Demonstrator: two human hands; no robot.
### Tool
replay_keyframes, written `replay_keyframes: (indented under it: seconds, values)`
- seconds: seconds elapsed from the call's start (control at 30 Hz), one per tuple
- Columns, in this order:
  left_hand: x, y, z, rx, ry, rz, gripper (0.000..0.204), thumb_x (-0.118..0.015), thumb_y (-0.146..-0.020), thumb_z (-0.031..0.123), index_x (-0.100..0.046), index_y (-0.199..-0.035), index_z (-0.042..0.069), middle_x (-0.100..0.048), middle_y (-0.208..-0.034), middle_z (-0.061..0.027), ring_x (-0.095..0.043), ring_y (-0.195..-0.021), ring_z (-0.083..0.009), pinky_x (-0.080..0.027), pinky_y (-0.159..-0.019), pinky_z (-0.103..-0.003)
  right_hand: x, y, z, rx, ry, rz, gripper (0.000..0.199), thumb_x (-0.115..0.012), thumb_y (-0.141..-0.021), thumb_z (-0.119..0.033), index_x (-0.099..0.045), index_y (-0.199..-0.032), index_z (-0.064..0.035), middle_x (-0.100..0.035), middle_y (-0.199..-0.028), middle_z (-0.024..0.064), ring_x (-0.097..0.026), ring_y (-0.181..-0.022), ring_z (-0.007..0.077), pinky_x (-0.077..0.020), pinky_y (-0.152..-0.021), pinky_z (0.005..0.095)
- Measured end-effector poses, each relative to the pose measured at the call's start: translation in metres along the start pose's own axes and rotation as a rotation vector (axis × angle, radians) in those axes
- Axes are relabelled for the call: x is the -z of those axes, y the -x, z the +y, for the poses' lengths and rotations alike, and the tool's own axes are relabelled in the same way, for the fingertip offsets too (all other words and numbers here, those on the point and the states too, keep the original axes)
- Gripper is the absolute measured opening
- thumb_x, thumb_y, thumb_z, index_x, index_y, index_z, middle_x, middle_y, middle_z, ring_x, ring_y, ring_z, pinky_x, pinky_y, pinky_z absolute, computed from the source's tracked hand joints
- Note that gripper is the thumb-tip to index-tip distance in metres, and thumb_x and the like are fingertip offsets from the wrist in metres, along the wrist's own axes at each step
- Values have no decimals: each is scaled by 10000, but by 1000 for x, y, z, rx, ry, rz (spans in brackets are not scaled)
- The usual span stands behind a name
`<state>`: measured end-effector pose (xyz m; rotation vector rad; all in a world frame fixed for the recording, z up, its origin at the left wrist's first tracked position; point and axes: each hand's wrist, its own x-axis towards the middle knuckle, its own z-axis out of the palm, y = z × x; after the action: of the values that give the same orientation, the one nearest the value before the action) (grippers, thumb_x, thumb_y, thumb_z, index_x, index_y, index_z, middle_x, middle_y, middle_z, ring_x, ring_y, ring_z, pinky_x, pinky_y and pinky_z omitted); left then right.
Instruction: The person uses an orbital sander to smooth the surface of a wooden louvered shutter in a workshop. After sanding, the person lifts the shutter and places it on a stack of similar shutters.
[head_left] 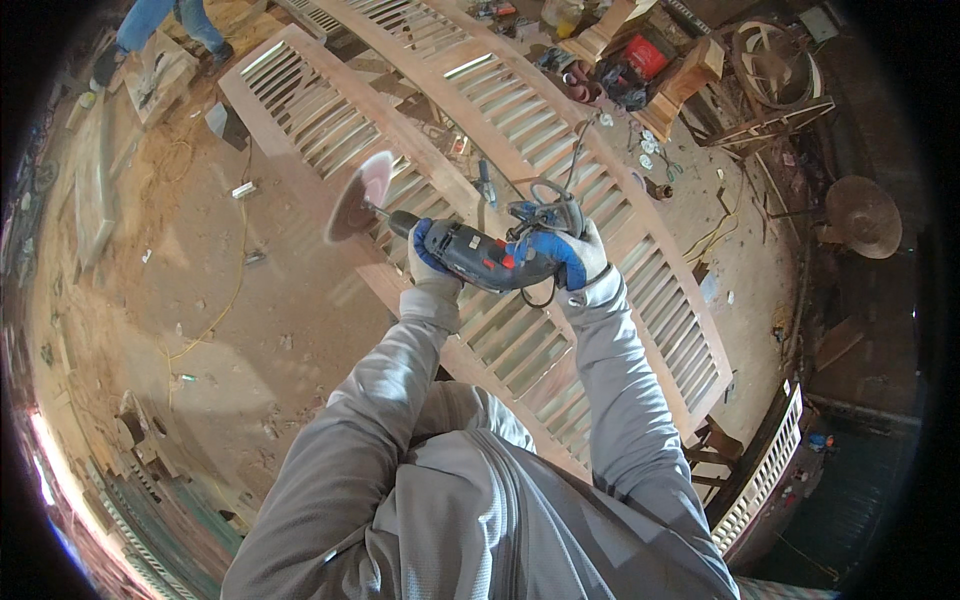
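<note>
My left hand [430,258], in a blue-and-white glove, was curled around the front of the dark power drill [478,256], near its chuck. My right hand [580,258], gloved alike, was wrapped around the rear handle. The drill sat at the centre of the frame, its blurred round disc [358,198] overlapping the left slatted panel [400,128]; I couldn't tell whether they touched. Another slatted panel [455,58] lay beside it, stretching from the upper middle toward the lower right.
</note>
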<state>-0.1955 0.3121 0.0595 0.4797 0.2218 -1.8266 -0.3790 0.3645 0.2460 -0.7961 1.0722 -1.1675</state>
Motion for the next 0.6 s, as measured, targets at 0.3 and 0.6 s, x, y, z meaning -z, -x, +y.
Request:
replay_keyframes:
  seconds: [0.3,0.6]
  values:
    - [-7,-14,6,79,-88,17,210,-556,-889,321,-625,-860,124,-676,-801,-95,-654,-742,-288,-548,-740,-442,7,-5,15,53,-135,52,490,-577,-770,28,-512,-1249,107,-687,-892,183,-689,-784,268,-568,-765,364]
    - [12,-1,15,206,-151,40,238,-517,-925,344,-618,-842,145,-670,-836,-84,-636,-795,-285,-531,-777,-451,-15,32,47,32,-164,177,422,-670,-797,-9,-591,-1206,58,-706,-892,88,-671,-802,144,-538,-732,278]
